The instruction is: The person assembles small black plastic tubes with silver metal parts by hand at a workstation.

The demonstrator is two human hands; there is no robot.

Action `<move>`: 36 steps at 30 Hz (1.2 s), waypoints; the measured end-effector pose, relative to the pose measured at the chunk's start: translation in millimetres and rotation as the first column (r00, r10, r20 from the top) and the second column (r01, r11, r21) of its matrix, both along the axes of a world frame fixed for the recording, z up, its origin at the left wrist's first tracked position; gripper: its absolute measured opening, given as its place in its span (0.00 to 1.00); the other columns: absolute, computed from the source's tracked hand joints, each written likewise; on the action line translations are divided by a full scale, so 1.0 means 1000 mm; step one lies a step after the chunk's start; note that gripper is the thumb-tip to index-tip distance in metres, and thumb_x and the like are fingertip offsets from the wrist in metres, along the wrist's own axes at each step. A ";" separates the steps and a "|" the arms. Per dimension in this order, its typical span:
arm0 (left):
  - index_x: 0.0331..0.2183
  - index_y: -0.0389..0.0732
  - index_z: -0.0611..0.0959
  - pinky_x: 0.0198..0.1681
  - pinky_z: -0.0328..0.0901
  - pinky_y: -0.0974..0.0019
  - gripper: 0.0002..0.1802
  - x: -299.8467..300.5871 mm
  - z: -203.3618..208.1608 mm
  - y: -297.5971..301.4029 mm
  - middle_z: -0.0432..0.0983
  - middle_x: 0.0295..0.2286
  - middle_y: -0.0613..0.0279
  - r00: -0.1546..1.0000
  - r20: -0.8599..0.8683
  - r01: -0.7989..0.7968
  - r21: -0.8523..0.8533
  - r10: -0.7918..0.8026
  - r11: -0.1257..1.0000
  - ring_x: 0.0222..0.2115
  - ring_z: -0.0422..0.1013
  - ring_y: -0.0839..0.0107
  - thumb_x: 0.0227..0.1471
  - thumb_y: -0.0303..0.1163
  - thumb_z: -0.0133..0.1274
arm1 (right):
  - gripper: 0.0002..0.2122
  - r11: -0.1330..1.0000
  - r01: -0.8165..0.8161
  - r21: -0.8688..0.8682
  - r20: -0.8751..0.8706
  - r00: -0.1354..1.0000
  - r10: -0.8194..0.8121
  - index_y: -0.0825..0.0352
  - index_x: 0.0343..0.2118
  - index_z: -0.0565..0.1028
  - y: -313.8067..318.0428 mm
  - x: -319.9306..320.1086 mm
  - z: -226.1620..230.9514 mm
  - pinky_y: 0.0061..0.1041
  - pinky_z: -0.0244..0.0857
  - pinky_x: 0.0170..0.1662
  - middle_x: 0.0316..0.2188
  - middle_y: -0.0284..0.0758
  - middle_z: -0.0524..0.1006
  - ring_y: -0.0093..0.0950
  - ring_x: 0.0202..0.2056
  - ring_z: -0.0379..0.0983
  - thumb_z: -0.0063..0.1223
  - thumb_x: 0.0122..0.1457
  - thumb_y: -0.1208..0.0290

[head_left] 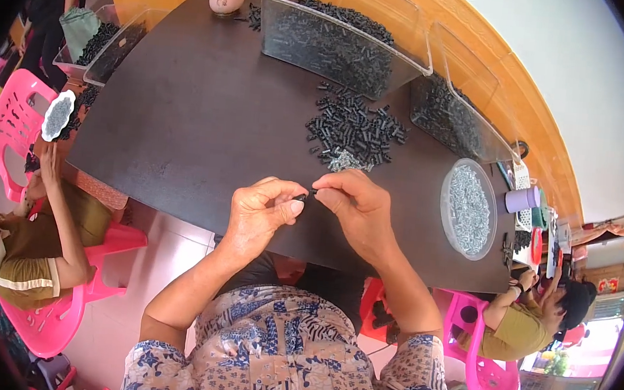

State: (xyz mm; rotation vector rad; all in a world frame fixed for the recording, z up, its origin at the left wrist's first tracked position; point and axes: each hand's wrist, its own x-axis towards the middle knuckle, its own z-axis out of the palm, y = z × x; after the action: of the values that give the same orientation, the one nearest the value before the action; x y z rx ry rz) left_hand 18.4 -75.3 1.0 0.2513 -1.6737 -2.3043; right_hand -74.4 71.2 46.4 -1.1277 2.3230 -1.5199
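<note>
Just over the table's front edge, my left hand pinches a small black plastic part between thumb and fingertips. My right hand is close beside it, also in a pinch, with a small dark piece at its fingertips. Whether the two pieces touch or are joined is too small to tell. Beyond my hands lies a loose pile of black, short tube-like parts. A little heap of silvery screw-like metal pieces sits at the pile's near side.
Two clear bins, one large and one farther right, hold more black parts. A round clear tub of metal pieces stands right on the dark table. Near it is a lilac cup. People sit at left and right.
</note>
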 end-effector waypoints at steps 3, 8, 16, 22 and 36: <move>0.34 0.33 0.82 0.28 0.65 0.78 0.09 0.000 -0.001 -0.001 0.73 0.26 0.65 1.000 0.002 0.023 0.018 -0.023 1.000 0.23 0.68 0.80 0.46 0.22 0.59 | 0.05 0.998 -0.059 0.036 -0.125 0.990 0.063 0.68 0.32 0.77 0.001 -0.004 0.002 0.21 0.61 0.34 0.26 0.31 0.74 0.24 0.30 0.68 0.55 0.51 0.80; 0.34 0.32 0.82 0.28 0.66 0.77 0.09 0.000 0.001 0.002 0.73 0.26 0.66 0.999 0.030 0.030 0.046 -0.031 0.999 0.23 0.68 0.80 0.47 0.23 0.59 | 0.05 0.996 -0.052 0.068 -0.119 0.991 0.060 0.68 0.31 0.77 -0.003 -0.001 0.006 0.22 0.61 0.35 0.26 0.32 0.74 0.25 0.30 0.68 0.55 0.51 0.80; 0.35 0.33 0.82 0.27 0.65 0.77 0.09 0.002 0.000 0.005 0.72 0.27 0.66 0.998 0.032 0.046 0.053 -0.048 0.998 0.24 0.68 0.80 0.47 0.22 0.59 | 0.04 0.993 -0.006 0.117 -0.055 0.998 0.012 0.68 0.31 0.76 -0.003 0.003 0.010 0.20 0.62 0.32 0.25 0.33 0.74 0.21 0.27 0.67 0.57 0.51 0.77; 0.34 0.34 0.81 0.24 0.62 0.77 0.09 0.002 0.004 0.009 0.69 0.22 0.67 0.998 -0.041 -0.062 -0.319 0.052 0.946 0.22 0.65 0.81 0.48 0.25 0.59 | 0.05 0.976 0.023 0.216 -0.020 1.000 -0.020 0.69 0.33 0.76 -0.003 0.005 0.011 0.21 0.64 0.33 0.26 0.34 0.75 0.21 0.29 0.70 0.55 0.53 0.76; 0.35 0.32 0.81 0.25 0.64 0.77 0.08 0.001 0.001 0.011 0.70 0.24 0.66 0.999 -0.034 -0.023 -0.175 0.017 0.984 0.22 0.67 0.80 0.48 0.20 0.56 | 0.04 0.985 -0.021 0.172 0.013 1.000 0.019 0.70 0.32 0.75 0.002 0.003 0.005 0.23 0.65 0.34 0.26 0.36 0.75 0.25 0.30 0.72 0.51 0.52 0.80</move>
State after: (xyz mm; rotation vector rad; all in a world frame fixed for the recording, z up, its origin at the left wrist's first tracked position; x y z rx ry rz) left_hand 19.1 -64.4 1.9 0.1918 -1.8351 -2.1185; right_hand -71.4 73.0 51.7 -1.0930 2.3740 -1.2862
